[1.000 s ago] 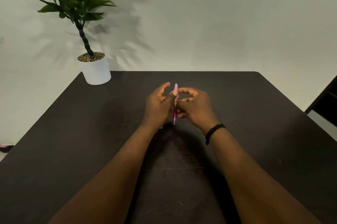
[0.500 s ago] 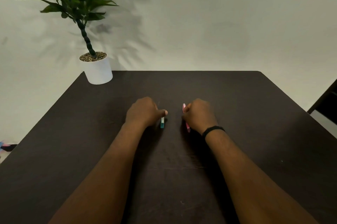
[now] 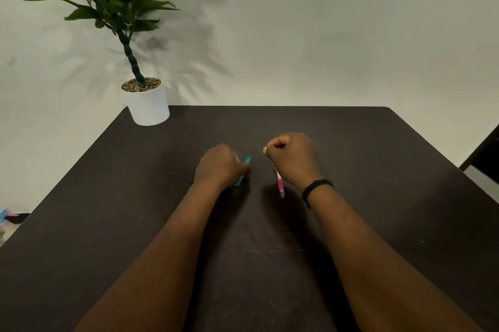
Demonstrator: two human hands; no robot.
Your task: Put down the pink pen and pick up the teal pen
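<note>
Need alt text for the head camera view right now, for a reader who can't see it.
Over a dark brown wooden table, the left hand grips a slim teal plastic pen while the right hand holds a slim pink plastic pen pointing down. A green plant in a white round pot stands at the far left corner.

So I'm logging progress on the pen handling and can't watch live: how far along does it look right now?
Done: each hand already has its own pen. In hand: the left hand grips a teal pen low over the dark table; the right hand grips a pink pen hanging downward, apart from the teal one. Left: both pens are capped or closed as far as the picture shows, and neither is set down.
</note>
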